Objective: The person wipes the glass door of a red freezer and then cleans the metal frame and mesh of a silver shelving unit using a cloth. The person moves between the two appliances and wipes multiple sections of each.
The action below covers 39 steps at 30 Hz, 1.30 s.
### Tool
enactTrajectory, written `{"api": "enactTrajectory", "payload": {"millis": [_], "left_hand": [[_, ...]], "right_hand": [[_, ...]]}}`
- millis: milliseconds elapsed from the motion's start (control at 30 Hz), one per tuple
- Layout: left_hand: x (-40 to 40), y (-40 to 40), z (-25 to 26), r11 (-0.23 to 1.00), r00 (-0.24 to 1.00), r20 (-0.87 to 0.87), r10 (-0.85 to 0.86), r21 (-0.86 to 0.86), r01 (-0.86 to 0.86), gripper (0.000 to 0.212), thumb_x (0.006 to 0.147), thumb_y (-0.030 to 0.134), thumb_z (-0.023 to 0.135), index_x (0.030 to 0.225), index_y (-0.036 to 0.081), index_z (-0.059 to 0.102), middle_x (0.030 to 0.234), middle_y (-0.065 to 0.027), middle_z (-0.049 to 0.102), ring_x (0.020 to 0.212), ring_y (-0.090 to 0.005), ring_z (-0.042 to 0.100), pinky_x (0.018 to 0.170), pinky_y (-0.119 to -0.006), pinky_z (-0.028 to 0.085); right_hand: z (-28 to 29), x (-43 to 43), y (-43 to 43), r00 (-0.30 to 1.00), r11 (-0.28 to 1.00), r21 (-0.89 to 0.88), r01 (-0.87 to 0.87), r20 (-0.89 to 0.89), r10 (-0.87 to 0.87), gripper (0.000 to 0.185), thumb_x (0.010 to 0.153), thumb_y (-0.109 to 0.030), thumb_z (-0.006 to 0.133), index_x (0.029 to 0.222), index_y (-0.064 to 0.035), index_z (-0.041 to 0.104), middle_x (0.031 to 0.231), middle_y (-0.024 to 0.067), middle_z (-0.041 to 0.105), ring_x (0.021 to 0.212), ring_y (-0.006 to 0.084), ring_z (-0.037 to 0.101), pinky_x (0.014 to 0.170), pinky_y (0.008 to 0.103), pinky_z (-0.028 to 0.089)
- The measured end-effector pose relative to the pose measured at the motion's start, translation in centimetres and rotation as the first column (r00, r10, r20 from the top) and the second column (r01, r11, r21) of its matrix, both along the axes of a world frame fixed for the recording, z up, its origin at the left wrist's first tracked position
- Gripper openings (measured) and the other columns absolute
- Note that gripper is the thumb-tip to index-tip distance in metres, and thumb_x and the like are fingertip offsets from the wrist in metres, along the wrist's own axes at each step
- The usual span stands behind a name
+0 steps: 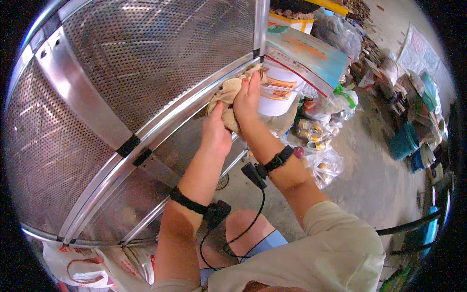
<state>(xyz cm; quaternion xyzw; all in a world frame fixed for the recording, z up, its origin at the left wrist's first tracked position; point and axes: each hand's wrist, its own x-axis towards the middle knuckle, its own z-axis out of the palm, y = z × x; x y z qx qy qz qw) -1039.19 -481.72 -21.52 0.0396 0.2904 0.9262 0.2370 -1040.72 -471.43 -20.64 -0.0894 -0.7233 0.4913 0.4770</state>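
A crumpled beige cloth [228, 91] is bunched between my two hands, in front of the metal rack's outer rail. My left hand [216, 133] grips its lower left part, thumb pointing up. On the right side of the cloth lies my right hand [249, 98], fingers stretched upward near the rack's corner post. The rack has perforated metal shelves [175, 51] edged by a shiny metal rail [182, 104] with black joint pieces [128, 146]. Part of the cloth is hidden behind my fingers.
Right of my hands stands a white bucket [279, 91] with a printed label, below a printed cardboard box [306, 54]. Plastic bags of cans [315, 131] lie on the concrete floor [368, 146]. A teal bucket [403, 142] is farther right. Paper bags [80, 262] stand at lower left.
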Motion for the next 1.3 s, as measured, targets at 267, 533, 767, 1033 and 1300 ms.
{"api": "enactTrajectory", "payload": {"millis": [267, 533, 767, 1033, 1300], "left_hand": [[6.8, -13.3, -3.4, 0.991, 0.984, -0.163, 0.077, 0.119, -0.058, 0.058, 0.096, 0.036, 0.043, 0.145, 0.006, 0.035, 0.148, -0.0093, 0.04, 0.138, -0.0266, 0.037, 0.114, -0.045, 0.03], [5.0, -8.8, -3.1, 0.995, 0.995, -0.026, 0.093, 0.03, -0.092, 0.044, 0.101, 0.024, 0.039, 0.142, 0.008, 0.039, 0.144, -0.0085, 0.044, 0.132, -0.0237, 0.044, 0.112, -0.043, 0.034], [-0.1, 2.2, -4.6, 0.982, 0.993, 0.109, -0.041, -0.181, 0.06, 0.041, 0.102, 0.036, 0.038, 0.136, 0.015, 0.047, 0.135, -0.0045, 0.054, 0.122, -0.0247, 0.052, 0.105, -0.046, 0.039], [0.4, -0.1, -16.6, 0.97, 0.94, 0.34, -0.026, -0.219, 0.106, 0.042, 0.104, 0.036, 0.031, 0.136, 0.015, 0.047, 0.134, -0.0053, 0.055, 0.121, -0.0271, 0.053, 0.104, -0.045, 0.04], [5.2, -6.1, -5.4, 0.958, 0.942, 0.21, 0.263, 0.054, -0.28, 0.037, 0.102, 0.03, 0.042, 0.13, 0.008, 0.051, 0.129, -0.0029, 0.057, 0.119, -0.0204, 0.054, 0.102, -0.037, 0.041]], "right_hand": [[-3.7, 7.4, -12.8, 0.914, 0.778, 0.502, -0.379, 0.337, 0.227, 0.093, 0.085, -0.047, 0.059, 0.138, 0.0201, 0.022, 0.146, 0.0459, 0.009, 0.138, 0.0576, 0.012, 0.113, 0.0625, 0.012], [-3.3, 6.3, -8.3, 0.964, 0.703, 0.664, -0.255, 0.232, 0.13, 0.079, 0.088, -0.035, 0.06, 0.136, 0.0177, 0.025, 0.144, 0.0399, 0.024, 0.138, 0.0509, 0.022, 0.109, 0.0633, 0.017], [-5.3, 1.9, 3.0, 0.932, 0.814, 0.581, 0.011, 0.289, -0.22, 0.076, 0.091, -0.036, 0.055, 0.147, 0.0042, 0.022, 0.154, 0.0278, 0.02, 0.141, 0.0403, 0.025, 0.109, 0.063, 0.018], [-17.3, 2.6, 1.7, 0.843, 0.942, 0.276, -0.193, 0.537, 0.015, 0.07, 0.094, -0.03, 0.056, 0.138, 0.0119, 0.021, 0.138, 0.0364, 0.033, 0.129, 0.0483, 0.034, 0.105, 0.0567, 0.028], [-4.9, 7.1, -6.4, 0.925, 0.854, 0.383, -0.351, 0.281, 0.254, 0.045, 0.09, -0.024, 0.061, 0.113, 0.0069, 0.038, 0.106, 0.0323, 0.049, 0.095, 0.0505, 0.051, 0.081, 0.0506, 0.042]]}}
